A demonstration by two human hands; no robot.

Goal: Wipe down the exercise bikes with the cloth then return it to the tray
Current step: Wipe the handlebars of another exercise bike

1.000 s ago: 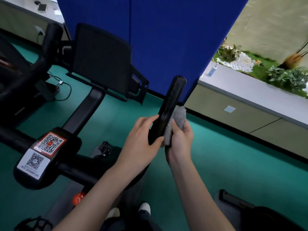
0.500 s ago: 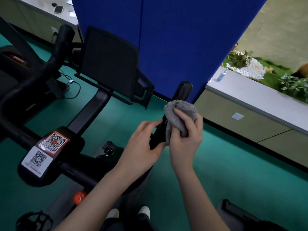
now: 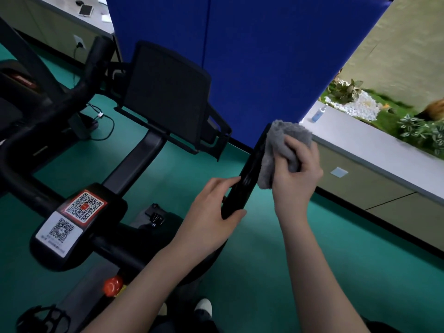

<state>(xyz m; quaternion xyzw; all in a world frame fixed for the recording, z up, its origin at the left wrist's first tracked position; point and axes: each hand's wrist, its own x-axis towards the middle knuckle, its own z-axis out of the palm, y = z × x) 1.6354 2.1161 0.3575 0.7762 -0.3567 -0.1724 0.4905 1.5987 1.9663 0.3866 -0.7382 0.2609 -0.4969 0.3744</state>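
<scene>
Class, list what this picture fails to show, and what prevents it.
- Head view: tip of the handlebar, covered by the cloth in the right hand.
- Head view: the tray, nowhere in frame.
- Head view: print under the QR codes, too small.
- Head view: plants at right, blurred.

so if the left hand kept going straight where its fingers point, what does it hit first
The black handlebar, which the left hand holds between fingers and thumb. Just beyond, depth unclear, sit the grey cloth and the right hand holding it.
</scene>
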